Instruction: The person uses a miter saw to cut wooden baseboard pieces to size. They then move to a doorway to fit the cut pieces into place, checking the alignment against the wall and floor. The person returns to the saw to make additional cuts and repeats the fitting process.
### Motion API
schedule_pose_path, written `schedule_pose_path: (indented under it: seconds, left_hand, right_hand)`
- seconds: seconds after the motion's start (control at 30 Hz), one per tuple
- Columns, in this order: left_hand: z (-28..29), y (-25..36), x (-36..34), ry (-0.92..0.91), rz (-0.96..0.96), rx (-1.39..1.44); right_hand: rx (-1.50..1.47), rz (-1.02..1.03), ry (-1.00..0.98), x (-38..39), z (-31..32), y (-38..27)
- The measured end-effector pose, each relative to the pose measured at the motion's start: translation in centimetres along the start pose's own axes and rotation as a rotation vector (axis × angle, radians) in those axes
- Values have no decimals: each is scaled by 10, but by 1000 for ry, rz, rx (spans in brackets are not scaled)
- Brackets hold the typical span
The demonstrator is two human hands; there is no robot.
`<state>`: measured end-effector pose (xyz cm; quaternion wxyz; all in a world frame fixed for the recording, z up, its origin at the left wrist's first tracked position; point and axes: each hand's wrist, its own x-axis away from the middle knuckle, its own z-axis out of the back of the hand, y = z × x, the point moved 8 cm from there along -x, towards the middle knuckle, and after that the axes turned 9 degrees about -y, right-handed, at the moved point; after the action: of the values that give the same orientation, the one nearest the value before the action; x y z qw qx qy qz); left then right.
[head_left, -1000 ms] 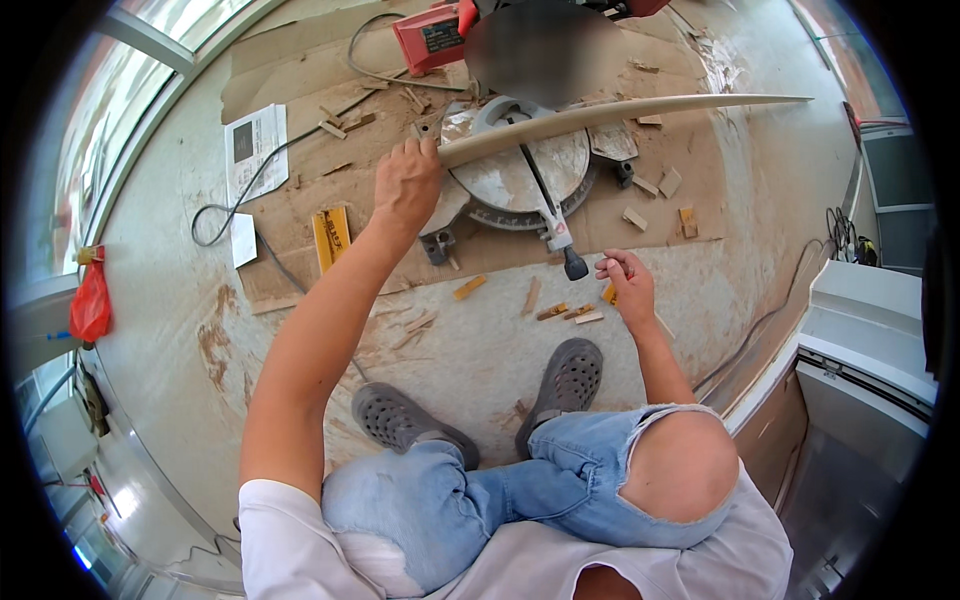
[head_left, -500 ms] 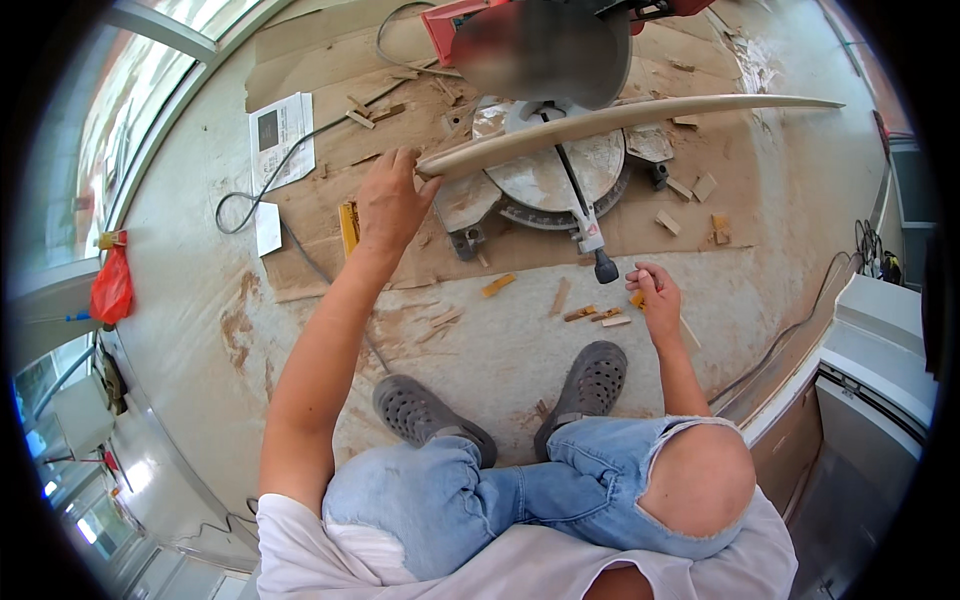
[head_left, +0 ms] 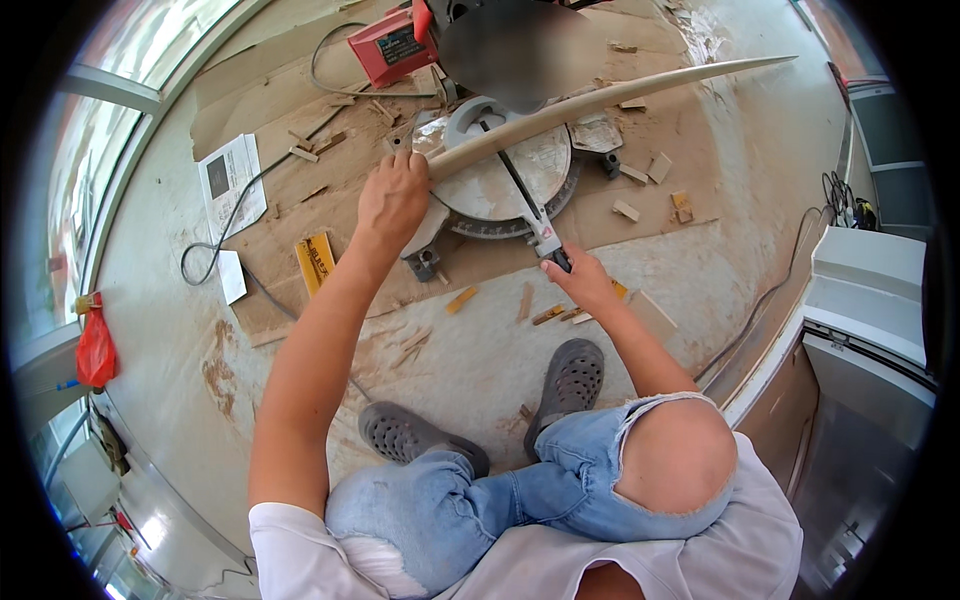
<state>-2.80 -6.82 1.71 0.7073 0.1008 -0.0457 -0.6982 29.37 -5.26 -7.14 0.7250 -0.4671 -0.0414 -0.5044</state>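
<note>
A long pale wooden strip (head_left: 600, 105) lies across the round table (head_left: 530, 185) of a mitre saw, its far end reaching to the right. My left hand (head_left: 392, 205) is closed over the strip's near left end, fingers on top; the thumb is hidden. The fingers of my right hand (head_left: 585, 280) wrap the black mitre handle (head_left: 562, 260) at the front of the saw table. Above the strip hangs the saw's round head (head_left: 515, 60), blurred, with a red housing part (head_left: 390, 48) beside it.
Brown cardboard (head_left: 300, 245) lies under the saw, scattered with wood offcuts (head_left: 626, 211) and sawdust. A printed sheet (head_left: 232, 183), a yellow packet (head_left: 315, 258) and a black cable (head_left: 200, 255) lie left. My grey clogs (head_left: 570, 385) stand in front. A white cabinet (head_left: 865, 290) is at the right.
My right hand has gone from loose in the air beside the mitre handle to gripping it. The view has shifted, and the strip now slants more, its left end still in my left hand.
</note>
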Motion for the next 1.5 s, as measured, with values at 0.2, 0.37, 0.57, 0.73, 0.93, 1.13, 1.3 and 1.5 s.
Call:
schedule_pose_path:
  seconds: [0.2, 0.37, 0.57, 0.73, 0.93, 1.13, 1.3, 1.5]
  left_hand:
    - [-3, 6, 3, 38, 44, -58]
    - [0, 10, -1, 16, 52, -56]
    - [-3, 13, -5, 1, 40, -47]
    - [-5, 16, -10, 32, 7, -47]
    - [-3, 22, -17, 85, -15, -82]
    - [-3, 23, -18, 101, -24, -58]
    - [3, 24, -16, 150, -12, -23]
    - [2, 20, -16, 110, -28, -13]
  right_hand:
    - [-101, 32, -38, -4, -9, -4]
    - [-153, 22, -29, -3, -12, 3]
    - [-157, 36, -51, -4, -12, -1]
    - [-135, 41, -76, -4, -11, -2]
    - [-157, 4, -136, -7, -10, 5]
    - [-647, -139, -461, -12, -17, 2]
    - [-576, -55, -491, -23, -21, 14]
    - [-523, -32, -524, -28, -16, 14]
